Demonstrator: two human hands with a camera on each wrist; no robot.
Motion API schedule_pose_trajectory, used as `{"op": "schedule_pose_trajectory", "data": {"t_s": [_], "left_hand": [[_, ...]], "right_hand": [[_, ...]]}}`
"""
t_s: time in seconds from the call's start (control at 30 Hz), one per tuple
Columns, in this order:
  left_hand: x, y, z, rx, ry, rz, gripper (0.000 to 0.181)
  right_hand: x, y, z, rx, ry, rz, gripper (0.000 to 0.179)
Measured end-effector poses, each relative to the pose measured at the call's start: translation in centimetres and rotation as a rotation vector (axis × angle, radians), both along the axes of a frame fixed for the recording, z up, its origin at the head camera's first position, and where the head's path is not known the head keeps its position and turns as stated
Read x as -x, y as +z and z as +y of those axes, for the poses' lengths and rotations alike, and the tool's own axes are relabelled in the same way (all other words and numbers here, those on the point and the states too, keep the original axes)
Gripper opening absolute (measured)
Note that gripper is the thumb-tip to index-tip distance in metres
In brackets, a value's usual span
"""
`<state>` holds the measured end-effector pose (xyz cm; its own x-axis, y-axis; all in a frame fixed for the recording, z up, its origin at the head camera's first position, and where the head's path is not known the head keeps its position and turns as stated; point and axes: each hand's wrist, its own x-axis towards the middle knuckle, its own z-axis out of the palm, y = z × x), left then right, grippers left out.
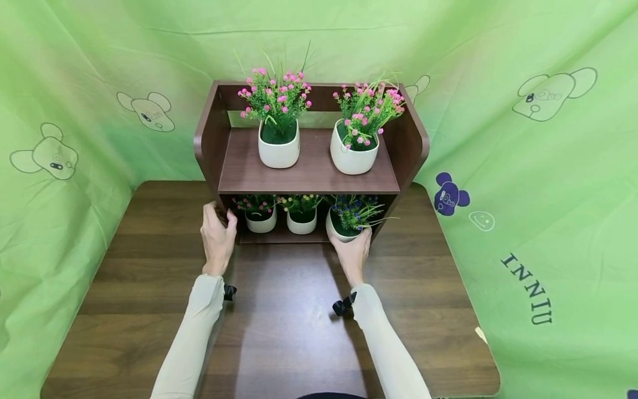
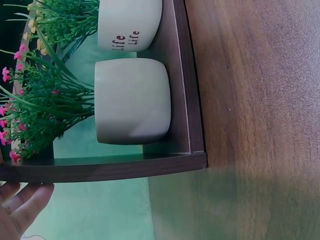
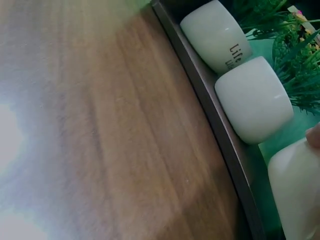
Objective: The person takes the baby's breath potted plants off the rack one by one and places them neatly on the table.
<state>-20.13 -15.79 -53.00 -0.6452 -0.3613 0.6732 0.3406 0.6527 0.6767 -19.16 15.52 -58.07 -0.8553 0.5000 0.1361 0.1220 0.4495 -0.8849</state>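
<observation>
My right hand (image 1: 353,257) grips a white-potted plant with blue flowers (image 1: 344,233) at the right of the lower tier of a dark brown two-tier shelf (image 1: 309,180). A fingertip (image 3: 314,136) shows on that white pot (image 3: 297,190) in the right wrist view. My left hand (image 1: 218,238) holds the shelf's left side panel (image 2: 100,170), fingers on its outer face and thumb by the front edge. Inside the lower tier, a pink-flowered potted plant (image 1: 261,223) stands nearest the left hand, beside a yellow-flowered potted plant (image 1: 302,224).
Two larger pink-flowered plants, one left (image 1: 279,152) and one right (image 1: 355,160), stand on the upper tier in white pots. The shelf sits at the back of a wood-grain table (image 1: 284,332). Green printed cloth (image 1: 548,194) hangs behind and on both sides.
</observation>
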Motion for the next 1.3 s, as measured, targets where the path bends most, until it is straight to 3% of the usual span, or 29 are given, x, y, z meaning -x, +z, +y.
{"op": "schedule_pose_trajectory", "data": {"t_s": [0.3,0.6,1.3], "left_hand": [[0.1,0.0,0.1,-0.004,0.003,0.006,0.026],[0.0,0.1,0.0,-0.002,0.007,0.013,0.026],[-0.1,0.1,0.2,-0.012,0.007,0.007,0.026]], "right_hand": [[-2.0,0.2,0.3,0.005,0.009,0.03,0.1],[-5.0,0.3,0.5,0.043,0.014,-0.008,0.097],[-10.5,-1.0,0.5,0.043,-0.001,0.009,0.093]]}}
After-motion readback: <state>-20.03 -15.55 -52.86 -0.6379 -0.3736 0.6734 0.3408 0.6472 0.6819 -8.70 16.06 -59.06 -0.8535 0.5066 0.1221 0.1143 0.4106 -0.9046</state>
